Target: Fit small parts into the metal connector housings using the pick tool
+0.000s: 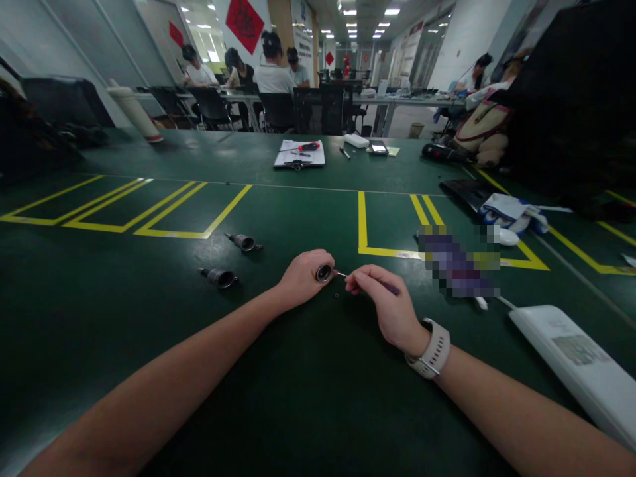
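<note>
My left hand (305, 278) is closed around a round metal fitting (324, 272), whose ringed open end faces me. In my right hand (385, 301) is a screwdriver (392, 288) with a dark purple handle. Its thin shaft points left and meets the side of the fitting; the exact contact is too small to make out. Just below, a tiny ring (336, 295) lies on the green table (298, 397). Left of my hands, two similar dark metal fittings, one farther back (243, 242) and one nearer (220, 278), lie on their sides.
A white power strip (571, 358) lies at right, near a pixelated dark item (454, 265). Farther off are a clipboard (299, 154) with a red screwdriver (311, 146), a phone (378, 148), gloves (511, 211) and a tumbler (135, 111). Yellow tape marks the table. Several people sit behind.
</note>
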### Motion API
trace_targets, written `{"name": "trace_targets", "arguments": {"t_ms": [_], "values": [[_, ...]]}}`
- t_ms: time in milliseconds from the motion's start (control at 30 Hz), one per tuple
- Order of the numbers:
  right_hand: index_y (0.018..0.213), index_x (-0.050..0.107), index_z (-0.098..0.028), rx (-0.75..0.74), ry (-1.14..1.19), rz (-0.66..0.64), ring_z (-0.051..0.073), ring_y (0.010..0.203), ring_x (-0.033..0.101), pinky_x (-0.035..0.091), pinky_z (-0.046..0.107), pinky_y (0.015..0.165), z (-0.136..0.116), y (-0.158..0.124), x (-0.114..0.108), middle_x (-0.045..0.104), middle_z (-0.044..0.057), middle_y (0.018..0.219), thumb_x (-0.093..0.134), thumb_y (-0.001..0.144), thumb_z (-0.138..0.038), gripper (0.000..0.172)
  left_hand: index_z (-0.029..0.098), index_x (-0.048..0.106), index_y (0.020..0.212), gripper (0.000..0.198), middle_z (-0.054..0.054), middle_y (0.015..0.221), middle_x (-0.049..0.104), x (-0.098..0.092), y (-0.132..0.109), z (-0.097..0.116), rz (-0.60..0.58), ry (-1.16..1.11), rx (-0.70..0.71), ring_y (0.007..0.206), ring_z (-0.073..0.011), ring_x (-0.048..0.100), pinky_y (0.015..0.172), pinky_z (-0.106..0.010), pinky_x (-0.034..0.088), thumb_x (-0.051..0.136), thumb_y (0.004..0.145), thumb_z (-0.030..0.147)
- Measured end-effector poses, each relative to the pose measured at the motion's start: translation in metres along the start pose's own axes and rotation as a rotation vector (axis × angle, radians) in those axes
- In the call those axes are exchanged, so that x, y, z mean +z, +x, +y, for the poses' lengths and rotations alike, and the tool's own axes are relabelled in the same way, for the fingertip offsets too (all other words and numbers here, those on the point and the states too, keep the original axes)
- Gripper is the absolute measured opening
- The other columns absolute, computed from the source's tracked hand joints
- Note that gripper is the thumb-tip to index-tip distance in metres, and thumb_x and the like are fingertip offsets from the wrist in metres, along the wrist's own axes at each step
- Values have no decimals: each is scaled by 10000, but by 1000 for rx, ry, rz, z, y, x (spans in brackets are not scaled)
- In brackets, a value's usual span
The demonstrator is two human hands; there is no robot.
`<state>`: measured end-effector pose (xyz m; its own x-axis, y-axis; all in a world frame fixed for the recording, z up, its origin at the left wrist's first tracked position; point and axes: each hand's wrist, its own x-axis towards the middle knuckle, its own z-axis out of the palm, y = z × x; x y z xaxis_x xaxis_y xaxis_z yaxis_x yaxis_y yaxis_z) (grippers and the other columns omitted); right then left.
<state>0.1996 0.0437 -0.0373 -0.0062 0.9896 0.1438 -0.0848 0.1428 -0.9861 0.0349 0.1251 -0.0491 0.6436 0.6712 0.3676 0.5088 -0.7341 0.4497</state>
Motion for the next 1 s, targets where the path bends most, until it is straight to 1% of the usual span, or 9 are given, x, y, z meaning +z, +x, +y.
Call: {"name": "trace_targets", "arguments": {"t_ms": [100,167,300,400,633,733,800,933,1000], "values": [[699,659,-189,-63,-187,-55,158,709,557,415,311,682,-5,-2,1,607,12,700,531,823,-218,181,157,503,666,147,13,651,495,0,0,1,-27,62,12,614,-125,476,572,-250,345,539,800,208],[691,657,-191,-61,-180,-82,158,704,558,418,311,683,-6,-1,0,606,10,691,529,820,-210,182,156,509,676,135,12,653,497,0,0,2,-43,91,28,619,-128,476,586,-257,346,539,800,199],[718,677,-185,77,77,-78,155,692,559,426,307,668,-2,3,-5,620,15,689,537,810,-230,174,155,511,694,111,6,675,505,-3,-1,3,-69,54,51,635,-129,484,604,-258,366,534,798,188],[682,679,-173,175,239,-54,144,660,545,414,294,642,0,6,-6,621,21,672,558,785,-230,169,158,501,683,111,8,674,502,-4,-1,2,-76,-5,49,635,-124,484,600,-250,374,532,789,174],[675,674,-166,249,407,-54,134,651,537,410,277,625,4,9,-6,612,19,671,556,780,-239,174,164,484,664,147,12,671,500,-3,-1,1,-33,-110,29,631,-118,484,577,-238,373,543,790,212],[694,672,-175,187,335,-31,140,673,543,418,285,645,2,7,-5,609,17,687,548,793,-239,172,163,488,671,134,12,672,499,-3,-1,1,-23,-94,29,631,-118,484,581,-240,372,545,787,199],[707,672,-185,105,195,-16,149,695,553,422,297,668,-1,4,-3,612,15,698,544,804,-239,169,162,496,680,121,11,674,502,-2,-1,1,-27,-63,24,635,-120,487,584,-242,372,545,786,194],[694,666,-193,-31,-133,-64,162,707,561,418,317,690,-9,0,0,614,11,689,540,809,-229,175,161,516,682,119,9,665,509,-1,-1,2,-43,29,27,625,-125,486,582,-251,365,534,793,201],[684,665,-193,-35,-149,-87,160,697,560,418,314,678,-9,0,0,617,9,682,540,805,-222,176,161,521,678,124,8,661,511,-1,0,3,-52,68,40,622,-128,484,591,-258,367,533,794,204]]}}
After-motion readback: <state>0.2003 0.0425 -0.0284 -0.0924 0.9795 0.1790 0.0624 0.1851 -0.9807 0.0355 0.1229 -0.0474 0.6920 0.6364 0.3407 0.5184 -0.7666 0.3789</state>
